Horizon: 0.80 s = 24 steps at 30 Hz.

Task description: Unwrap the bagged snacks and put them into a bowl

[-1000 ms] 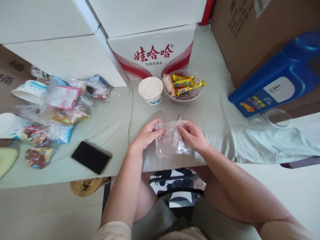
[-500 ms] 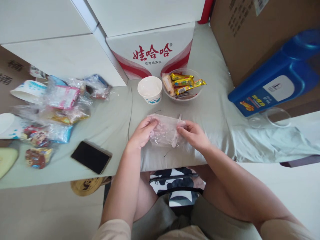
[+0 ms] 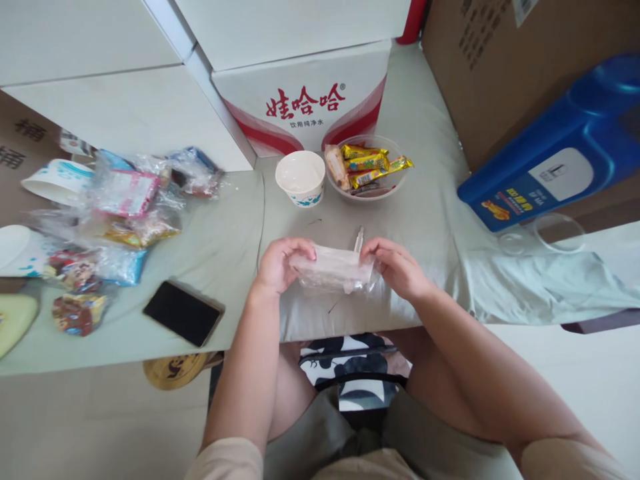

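Both my hands hold a clear plastic bag point(image 3: 333, 270) over the near edge of the table point(image 3: 225, 247), which is covered in a pale green cloth. My left hand point(image 3: 280, 265) pinches the bag's left end, my right hand point(image 3: 395, 265) its right end, and the bag is folded into a narrow strip between them. Behind the bag stand a white paper cup point(image 3: 301, 177) and a clear bowl point(image 3: 365, 170) of wrapped snack bars.
A black phone point(image 3: 183, 313) lies at the left front. Several bagged snacks point(image 3: 125, 213) and paper cups point(image 3: 55, 181) crowd the far left. A red-and-white carton point(image 3: 305, 100) stands at the back, a blue jug point(image 3: 560, 147) and a clear lid point(image 3: 555, 235) on the right.
The bag hung loose and open a second ago; my hands have folded it over into a flat narrow strip and moved slightly apart.
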Each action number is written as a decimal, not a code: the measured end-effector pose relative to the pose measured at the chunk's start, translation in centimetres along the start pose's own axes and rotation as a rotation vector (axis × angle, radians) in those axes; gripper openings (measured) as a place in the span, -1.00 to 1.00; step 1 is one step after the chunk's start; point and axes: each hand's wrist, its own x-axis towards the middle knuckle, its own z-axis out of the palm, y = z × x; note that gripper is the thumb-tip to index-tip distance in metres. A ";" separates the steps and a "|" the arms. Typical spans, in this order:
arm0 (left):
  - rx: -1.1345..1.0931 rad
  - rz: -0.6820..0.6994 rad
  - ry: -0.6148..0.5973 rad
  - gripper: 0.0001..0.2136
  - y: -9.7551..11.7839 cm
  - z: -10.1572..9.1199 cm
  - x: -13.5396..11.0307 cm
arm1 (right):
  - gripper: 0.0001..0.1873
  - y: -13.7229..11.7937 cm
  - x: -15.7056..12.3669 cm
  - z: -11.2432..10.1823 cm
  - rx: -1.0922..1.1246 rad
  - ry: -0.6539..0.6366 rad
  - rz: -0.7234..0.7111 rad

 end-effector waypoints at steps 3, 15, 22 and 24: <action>0.141 -0.066 -0.170 -0.84 -0.1 -0.1 -0.1 | -0.62 -0.4 0.1 -0.4 0.005 0.031 -0.004; -0.021 -0.159 -0.130 -0.40 -2.0 2.1 0.2 | -0.66 0.4 0.3 2.1 -0.054 -0.146 0.063; 0.137 -0.027 0.107 -0.74 -2.1 4.6 0.8 | -0.77 0.2 0.5 1.9 0.076 -0.041 0.044; 0.044 0.036 0.126 -0.75 -1.8 5.0 1.1 | -0.81 -0.1 0.6 1.8 0.138 -0.046 0.028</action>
